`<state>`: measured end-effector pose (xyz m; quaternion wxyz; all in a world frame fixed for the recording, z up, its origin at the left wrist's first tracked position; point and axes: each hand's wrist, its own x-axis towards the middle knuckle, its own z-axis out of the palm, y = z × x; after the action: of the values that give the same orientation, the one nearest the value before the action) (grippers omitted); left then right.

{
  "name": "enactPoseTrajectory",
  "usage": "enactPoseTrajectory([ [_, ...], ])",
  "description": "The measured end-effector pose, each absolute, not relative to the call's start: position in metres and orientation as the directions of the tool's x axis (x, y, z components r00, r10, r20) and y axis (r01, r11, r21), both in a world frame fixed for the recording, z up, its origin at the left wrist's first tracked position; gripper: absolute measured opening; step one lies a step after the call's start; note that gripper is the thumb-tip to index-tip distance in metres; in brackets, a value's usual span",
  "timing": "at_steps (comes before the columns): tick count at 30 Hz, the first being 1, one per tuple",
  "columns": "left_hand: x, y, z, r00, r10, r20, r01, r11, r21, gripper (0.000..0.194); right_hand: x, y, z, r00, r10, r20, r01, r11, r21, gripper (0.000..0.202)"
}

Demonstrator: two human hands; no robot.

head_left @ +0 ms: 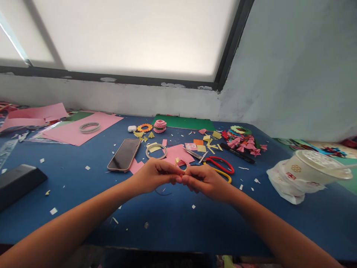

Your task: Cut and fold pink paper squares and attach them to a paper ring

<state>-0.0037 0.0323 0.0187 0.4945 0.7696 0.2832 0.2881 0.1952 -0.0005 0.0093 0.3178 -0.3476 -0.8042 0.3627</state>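
Observation:
My left hand (158,174) and my right hand (205,179) meet fingertip to fingertip over the middle of the blue table. Both are closed in a pinch on a small pink and yellow paper ring (182,162); its lower part is hidden behind my fingers. Scissors (221,164) with red and yellow handles lie just beyond my right hand, blades pointing away to the left. Close behind my left hand, a tape roll (156,151) lies beside a pink paper sheet (178,152).
A phone (124,155) lies left of my hands. Behind are a green sheet (184,122), an orange paper ring (144,127) and a pink paper stack (160,125). At right stand folded paper pieces (245,141) and a lidded cup (304,171). Paper scraps are scattered about.

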Motion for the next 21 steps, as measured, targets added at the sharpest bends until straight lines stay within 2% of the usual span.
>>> enactPoseTrajectory([
  [2,-0.004,0.032,0.02,0.661,0.733,0.161,0.163,-0.351,0.922,0.017,0.196,0.0,0.007,-0.555,0.797,0.237,0.307,0.461,-0.833,0.03],
  [5,-0.004,0.032,0.022,0.641,0.753,0.148,0.167,-0.325,0.931,0.017,0.196,0.001,0.005,-0.537,0.801,0.263,0.339,0.491,-0.803,0.032],
  [8,-0.006,0.036,0.021,0.686,0.723,0.077,0.084,-0.183,0.979,0.018,0.197,0.002,0.005,-0.529,0.792,0.307,0.375,0.542,-0.752,0.034],
  [11,-0.008,0.041,0.019,0.781,0.625,-0.019,0.025,-0.002,1.0,0.018,0.197,0.002,0.005,-0.544,0.766,0.342,0.371,0.586,-0.721,0.036],
  [14,-0.009,0.042,0.018,0.836,0.546,-0.061,0.006,0.103,0.995,0.018,0.196,0.002,0.005,-0.583,0.719,0.379,0.33,0.636,-0.698,0.038],
  [21,-0.007,0.038,0.016,0.868,0.497,-0.001,-0.067,0.121,0.99,0.018,0.195,0.002,0.005,-0.603,0.675,0.425,0.272,0.675,-0.685,0.038],
])
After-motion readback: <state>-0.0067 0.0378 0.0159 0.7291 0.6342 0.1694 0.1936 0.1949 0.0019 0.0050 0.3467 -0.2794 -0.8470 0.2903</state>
